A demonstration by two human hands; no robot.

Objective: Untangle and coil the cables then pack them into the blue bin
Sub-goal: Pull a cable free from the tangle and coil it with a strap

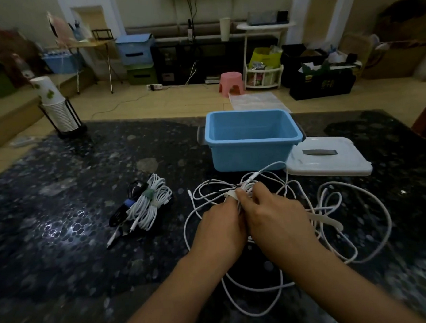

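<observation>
A loose white cable (371,230) sprawls in tangled loops over the dark table, in front of the open blue bin (252,145). My left hand (221,227) and my right hand (274,214) meet at the tangle's middle, and both pinch a bunch of white strands near a plug end. To the left lies a coiled white cable bundle (149,205) bound with ties, beside a coiled black cable (122,211). Nothing shows inside the bin.
The bin's white lid (329,160) lies flat to the right of the bin. A stack of paper cups in a black holder (58,107) stands at the table's far left corner. The dark speckled table (62,192) runs wide on the left.
</observation>
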